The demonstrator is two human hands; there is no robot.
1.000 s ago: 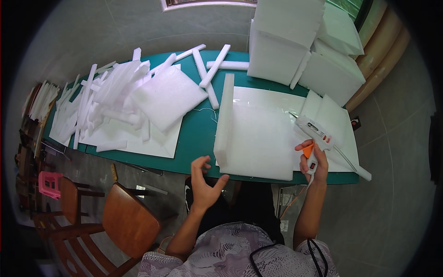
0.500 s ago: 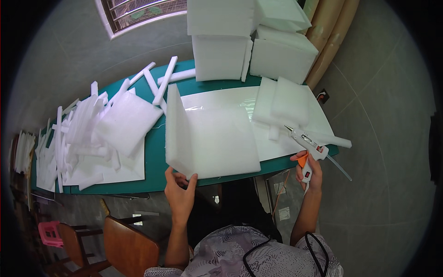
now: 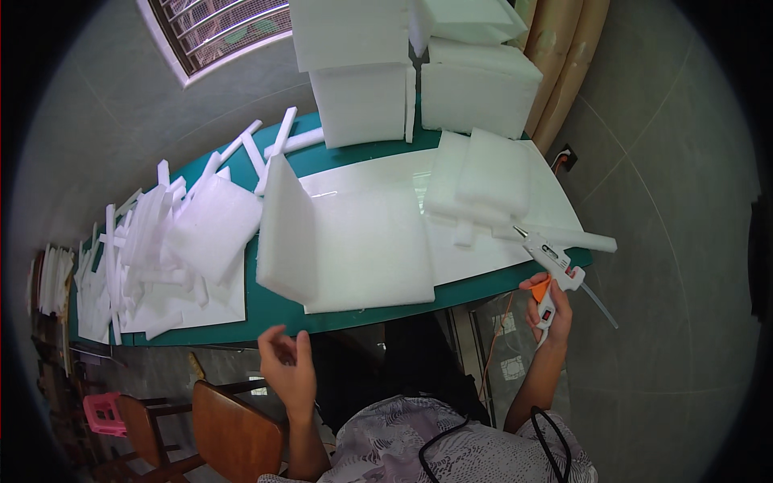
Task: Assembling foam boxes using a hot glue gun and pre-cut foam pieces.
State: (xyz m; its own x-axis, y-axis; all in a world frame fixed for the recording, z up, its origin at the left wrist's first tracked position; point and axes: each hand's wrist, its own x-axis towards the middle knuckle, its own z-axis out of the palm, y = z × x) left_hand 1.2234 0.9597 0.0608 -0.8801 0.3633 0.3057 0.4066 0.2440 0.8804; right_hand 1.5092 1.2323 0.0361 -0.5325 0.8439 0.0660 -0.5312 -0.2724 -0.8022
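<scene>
Drawing back from the near corner of the upright foam panel [image 3: 283, 233], the left hand [image 3: 286, 372] now hangs just off the front edge of the green tabletop [image 3: 279, 319], its fingers loosely curled around nothing; half a second ago it was touching that corner. That leaves the panel standing with no hand on it along the left edge of the flat foam panel [image 3: 370, 249], so the two probably hold together unaided, though the seam is too pale to judge. Both sit at the front of the tabletop, beside the visible part of a white sheet [image 3: 499, 251]. The right hand [image 3: 553, 318] grasps a white glue gun [image 3: 554, 259] by its handle, the nozzle apart from both panels. As for containers, the gun carries a translucent glue stick [image 3: 600, 305] protruding from its rear; whether the stacked foam blocks [image 3: 362, 105] behind are hollow, I cannot tell.
</scene>
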